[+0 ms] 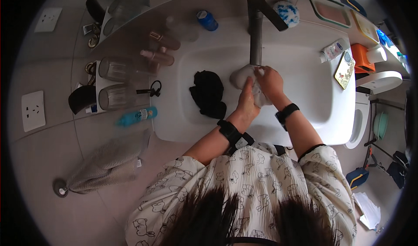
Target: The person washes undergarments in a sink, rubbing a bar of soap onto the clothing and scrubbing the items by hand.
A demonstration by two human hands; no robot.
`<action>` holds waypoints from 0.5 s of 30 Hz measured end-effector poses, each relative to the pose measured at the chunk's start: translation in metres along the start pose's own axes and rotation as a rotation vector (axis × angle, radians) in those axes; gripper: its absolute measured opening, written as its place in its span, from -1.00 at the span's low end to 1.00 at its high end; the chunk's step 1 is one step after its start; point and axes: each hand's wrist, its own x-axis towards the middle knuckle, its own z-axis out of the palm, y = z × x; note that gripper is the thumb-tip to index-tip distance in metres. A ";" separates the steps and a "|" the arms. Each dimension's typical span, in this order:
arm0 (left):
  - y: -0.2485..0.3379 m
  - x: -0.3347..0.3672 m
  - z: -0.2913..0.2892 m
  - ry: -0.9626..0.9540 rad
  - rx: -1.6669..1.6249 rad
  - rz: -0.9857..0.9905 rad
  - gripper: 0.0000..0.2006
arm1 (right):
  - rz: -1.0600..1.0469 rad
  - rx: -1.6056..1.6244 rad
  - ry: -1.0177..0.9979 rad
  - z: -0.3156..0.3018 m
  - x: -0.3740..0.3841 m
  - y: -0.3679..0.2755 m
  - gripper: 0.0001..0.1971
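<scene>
Under the dark faucet [256, 43], a wet-looking white cloth [241, 77] is bunched between my two hands; whether it is a sock or some other small piece cannot be made out. My left hand [247, 103] grips it from the near left side, thumb pointing up. From the right, my right hand [271, 85] is closed on its upper part, fingers bent. A crumpled black cloth [208, 93] lies on the floor of the white sink [324, 87], left of my hands and apart from them.
A blue can-shaped container [207, 20] and a blue-white scrubber [287, 13] flank the faucet. On the right rim lie a white tube [333, 50] and a patterned phone [345, 70]. Glass cups [116, 97], a blue bottle [138, 116] and a grey towel [109, 167] are leftward.
</scene>
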 end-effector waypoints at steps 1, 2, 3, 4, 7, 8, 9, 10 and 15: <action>0.004 0.000 -0.004 -0.016 0.010 -0.036 -0.45 | -0.122 -0.099 0.009 0.011 -0.005 0.007 -0.75; 0.008 0.002 -0.005 -0.039 0.017 -0.069 -0.47 | -0.249 -0.201 0.024 0.017 -0.011 0.009 -0.75; 0.015 0.003 -0.013 -0.030 0.012 -0.059 -0.47 | -0.293 -0.223 -0.080 0.023 -0.032 -0.006 -0.72; 0.025 0.003 -0.023 -0.123 -0.070 -0.229 -0.48 | -0.302 -0.222 -0.089 0.023 -0.040 -0.011 -0.72; 0.029 0.013 -0.029 -0.226 -0.177 -0.261 -0.48 | -0.277 0.022 -0.120 0.027 -0.028 0.002 -0.68; 0.031 0.004 -0.015 -0.138 -0.113 -0.215 -0.49 | -0.178 0.054 -0.081 0.021 -0.021 0.013 -0.64; 0.035 -0.004 0.000 -0.055 -0.050 -0.156 -0.51 | -0.094 0.085 -0.040 0.010 -0.014 0.020 -0.58; 0.041 -0.011 0.005 -0.077 -0.095 -0.198 -0.55 | -0.084 0.113 -0.041 0.008 -0.004 0.045 -0.51; 0.056 -0.012 -0.019 -0.339 0.567 -0.257 -0.56 | 0.047 0.970 -0.336 -0.020 -0.001 0.042 -0.48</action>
